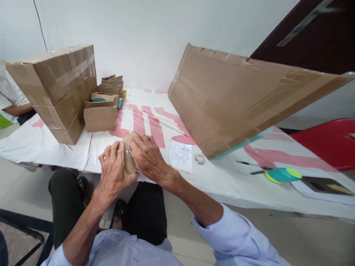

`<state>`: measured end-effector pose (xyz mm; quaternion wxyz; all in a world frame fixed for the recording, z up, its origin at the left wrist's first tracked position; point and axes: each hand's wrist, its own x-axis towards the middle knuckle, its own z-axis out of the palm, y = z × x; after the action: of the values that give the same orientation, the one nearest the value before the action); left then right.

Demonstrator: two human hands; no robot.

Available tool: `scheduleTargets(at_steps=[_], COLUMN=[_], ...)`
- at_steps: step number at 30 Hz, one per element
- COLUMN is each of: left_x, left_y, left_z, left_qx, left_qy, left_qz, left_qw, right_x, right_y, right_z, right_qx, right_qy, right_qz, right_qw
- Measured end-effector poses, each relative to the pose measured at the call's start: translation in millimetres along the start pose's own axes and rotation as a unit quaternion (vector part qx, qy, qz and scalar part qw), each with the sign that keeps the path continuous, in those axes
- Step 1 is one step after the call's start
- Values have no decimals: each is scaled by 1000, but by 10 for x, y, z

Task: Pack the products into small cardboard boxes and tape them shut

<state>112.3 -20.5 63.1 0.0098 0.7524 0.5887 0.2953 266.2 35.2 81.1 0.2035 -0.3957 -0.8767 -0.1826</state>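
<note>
Head view: cardboard piece [128, 164] touches left fingers [121, 150]; right fingers [135, 146] overlap it.

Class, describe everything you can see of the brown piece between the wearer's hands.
The brown piece looks like plain cardboard, with an angled far corner. It is by the front edge of the cloth-covered table; whether it rests there is hidden. The left hand holds its left side, thumb near its bottom; the right hand curls over its right side. A small pale patch shows beside that hand.
</note>
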Motion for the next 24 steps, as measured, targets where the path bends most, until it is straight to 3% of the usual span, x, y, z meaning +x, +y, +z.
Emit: scheduleTargets(at_steps=[16, 24], left_x=[2, -7], left_y=[-22, -43], left_z=[11, 25], left_qx=[4, 5], left_qy=[-2, -6], left_qz=[6, 4], left_qw=[1000, 1000], right_x=[-37, -3], right_y=[103, 88], right_z=[-29, 62], right_qx=[61, 60], right_qy=[6, 12], right_qz=[-7, 8], right_qw=[998, 998])
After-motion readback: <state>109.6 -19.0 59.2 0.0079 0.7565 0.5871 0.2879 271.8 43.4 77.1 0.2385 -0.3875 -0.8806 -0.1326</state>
